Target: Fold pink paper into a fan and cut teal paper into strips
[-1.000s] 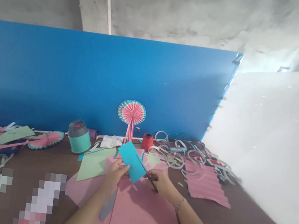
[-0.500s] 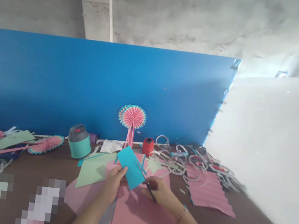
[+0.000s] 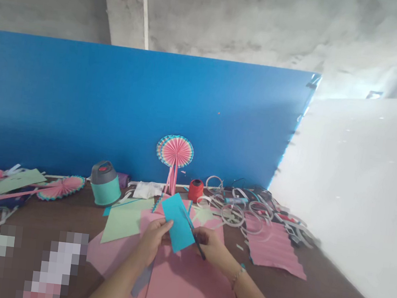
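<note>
My left hand [image 3: 156, 237] pinches the left edge of a blue paper sheet [image 3: 177, 223], holding it tilted above the pink paper [image 3: 190, 287]. In my right hand [image 3: 210, 247] is a pair of scissors [image 3: 191, 223]; its blades lie along the right edge of the blue sheet and a dark handle pokes out below my fingers. Whether the blades are parted is hard to make out. Behind the sheet, a pink pleated paper fan [image 3: 175, 151] with a blue-green rim stands against the blue panel.
A teal-and-grey container [image 3: 106, 186] and pale green paper [image 3: 123, 224] sit left of centre. A red spool [image 3: 195, 190] stands at the back. White strip loops [image 3: 233, 215] and a pleated pink sheet [image 3: 276, 246] lie right; another paper fan [image 3: 61, 188] lies left.
The blue sheet has turned more upright in my left hand. My right hand has brought the scissors from across the sheet's face to its right edge. The view has shifted slightly.
</note>
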`<state>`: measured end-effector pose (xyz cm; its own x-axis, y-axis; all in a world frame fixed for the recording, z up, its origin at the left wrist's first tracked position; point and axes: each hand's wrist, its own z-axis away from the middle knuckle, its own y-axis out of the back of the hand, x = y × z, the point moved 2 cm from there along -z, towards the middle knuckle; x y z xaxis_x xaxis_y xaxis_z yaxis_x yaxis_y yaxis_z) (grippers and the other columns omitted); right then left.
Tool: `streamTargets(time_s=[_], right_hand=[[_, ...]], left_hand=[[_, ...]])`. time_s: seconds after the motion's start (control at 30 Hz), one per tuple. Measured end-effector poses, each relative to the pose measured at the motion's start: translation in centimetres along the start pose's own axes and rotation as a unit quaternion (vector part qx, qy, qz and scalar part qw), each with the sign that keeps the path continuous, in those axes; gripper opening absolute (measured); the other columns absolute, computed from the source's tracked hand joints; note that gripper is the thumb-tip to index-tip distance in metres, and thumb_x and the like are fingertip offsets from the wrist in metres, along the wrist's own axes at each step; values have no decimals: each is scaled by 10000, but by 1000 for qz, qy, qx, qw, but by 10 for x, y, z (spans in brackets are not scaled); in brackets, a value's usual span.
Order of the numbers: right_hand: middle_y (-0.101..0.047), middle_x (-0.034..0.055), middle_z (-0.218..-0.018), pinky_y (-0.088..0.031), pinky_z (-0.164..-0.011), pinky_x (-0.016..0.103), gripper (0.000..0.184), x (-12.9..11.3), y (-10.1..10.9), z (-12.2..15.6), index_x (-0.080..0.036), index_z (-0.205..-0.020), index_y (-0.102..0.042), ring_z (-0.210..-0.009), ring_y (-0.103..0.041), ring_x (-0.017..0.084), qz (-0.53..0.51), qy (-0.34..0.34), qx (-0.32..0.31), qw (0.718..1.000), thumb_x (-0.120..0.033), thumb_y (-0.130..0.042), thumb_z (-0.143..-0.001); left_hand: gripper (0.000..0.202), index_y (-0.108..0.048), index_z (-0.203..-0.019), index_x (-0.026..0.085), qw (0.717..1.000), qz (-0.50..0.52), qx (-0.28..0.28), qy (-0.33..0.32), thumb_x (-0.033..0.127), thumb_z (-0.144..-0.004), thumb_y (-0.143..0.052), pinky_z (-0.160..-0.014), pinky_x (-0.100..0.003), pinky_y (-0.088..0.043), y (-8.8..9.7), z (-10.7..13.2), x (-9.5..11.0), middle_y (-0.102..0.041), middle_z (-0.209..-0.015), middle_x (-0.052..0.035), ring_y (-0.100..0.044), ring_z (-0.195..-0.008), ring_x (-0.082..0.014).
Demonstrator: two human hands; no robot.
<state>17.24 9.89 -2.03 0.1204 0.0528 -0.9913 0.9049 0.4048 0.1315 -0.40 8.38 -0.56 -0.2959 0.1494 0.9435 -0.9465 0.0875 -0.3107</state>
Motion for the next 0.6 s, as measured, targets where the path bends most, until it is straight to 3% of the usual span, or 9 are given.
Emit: streamTargets(time_s=[0.3,0.6], right_hand=[[-520,-55,-511,-293,-401,181,270,6,0,-2,-146,-787,-614,-422,-407,65,-22,-6,6,1000,-152,-529,-531],[-489,-66,-476,-289,-397,184,210,-7,-4,2,-147,-734,-595,-405,-388,56,-20,-19,15,1000,-160,-545,-531]], left_hand=[[431,-672,-795,113,1000,-7,-24,1,515,-639,-684,-543,-286,-497,-3,1,-1,-703,-690,-88,-655,-587,-203],[388,-668,-807,108,999,3,-34,-4,476,-686,-664,-521,-274,-498,-2,-1,-5,-706,-706,-90,-648,-559,-186]])
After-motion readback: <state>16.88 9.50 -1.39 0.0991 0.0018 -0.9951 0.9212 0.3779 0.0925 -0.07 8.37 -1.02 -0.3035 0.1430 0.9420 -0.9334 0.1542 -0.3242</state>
